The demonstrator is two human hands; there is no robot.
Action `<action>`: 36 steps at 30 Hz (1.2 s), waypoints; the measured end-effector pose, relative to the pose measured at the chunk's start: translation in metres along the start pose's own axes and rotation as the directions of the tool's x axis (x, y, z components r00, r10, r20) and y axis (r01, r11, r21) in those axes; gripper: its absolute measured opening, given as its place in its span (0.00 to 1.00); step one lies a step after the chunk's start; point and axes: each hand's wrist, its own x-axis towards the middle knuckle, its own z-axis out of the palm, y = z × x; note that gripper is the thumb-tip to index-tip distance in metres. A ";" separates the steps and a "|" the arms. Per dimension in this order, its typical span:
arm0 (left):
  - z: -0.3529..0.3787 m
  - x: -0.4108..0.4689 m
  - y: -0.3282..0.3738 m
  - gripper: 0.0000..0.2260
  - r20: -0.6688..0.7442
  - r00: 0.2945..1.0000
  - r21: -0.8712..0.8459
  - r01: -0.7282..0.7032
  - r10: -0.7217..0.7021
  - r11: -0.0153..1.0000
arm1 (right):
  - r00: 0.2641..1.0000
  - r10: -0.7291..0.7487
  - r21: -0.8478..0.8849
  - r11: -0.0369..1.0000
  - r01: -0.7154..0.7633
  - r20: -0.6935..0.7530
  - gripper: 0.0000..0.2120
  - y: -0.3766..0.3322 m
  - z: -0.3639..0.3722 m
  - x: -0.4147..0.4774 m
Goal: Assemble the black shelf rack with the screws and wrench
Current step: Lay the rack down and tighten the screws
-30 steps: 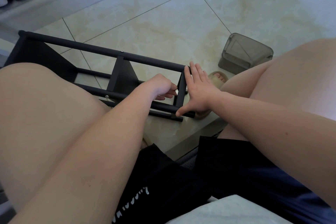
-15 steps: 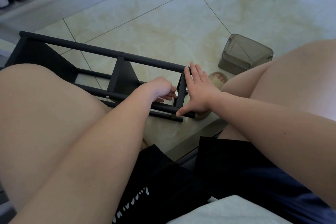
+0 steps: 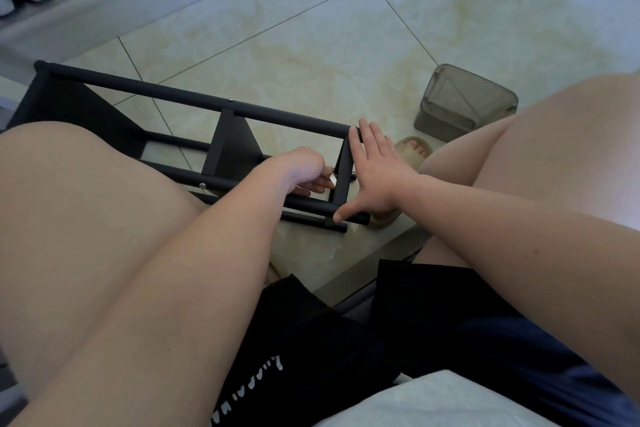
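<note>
The rack [image 3: 207,104] is laid on its side on the floor [image 3: 311,28] between the knees, and only its right end is within reach of the hands. On the near side, the thumb of the right hand [image 3: 377,177] is spread and rested on the tip of the near bar [image 3: 311,206]. Its fingers are held straight and pressed flat against the outer face of the end panel [image 3: 343,170], so nothing is gripped by this hand. Just across that panel, on its inner side, the left hand [image 3: 304,170] is curled, and a pale piece [image 3: 333,181] is pinched in its fingertips close against the panel. Whether it is the wrench or a screw cannot be told. The panel is thus sandwiched between the two hands, which are separated only by it. From there the long axis is run away to the left of the left hand and slightly outward, past a middle panel [image 3: 232,146] to the far end. The joint to be worked is judged to sit at the inner face, nearer the left hand, with the right hand serving as a brace. Beyond the right hand a container [image 3: 464,104] is seen, apart from the rack.
</note>
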 end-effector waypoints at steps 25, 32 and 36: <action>-0.022 -0.013 -0.008 0.09 0.160 0.974 0.394 -0.213 0.161 0.894 | 1.000 0.006 -0.014 1.000 -0.006 0.010 0.78 -0.002 -0.004 -0.003; -0.022 -0.012 -0.012 0.07 0.145 0.969 0.555 -0.245 0.198 0.795 | 1.000 0.011 -0.007 1.000 -0.011 0.012 0.78 -0.002 -0.004 -0.002; -0.022 -0.015 -0.012 0.06 0.130 0.970 0.627 -0.239 0.204 0.741 | 1.000 0.010 0.001 1.000 -0.010 0.011 0.78 -0.002 -0.005 -0.003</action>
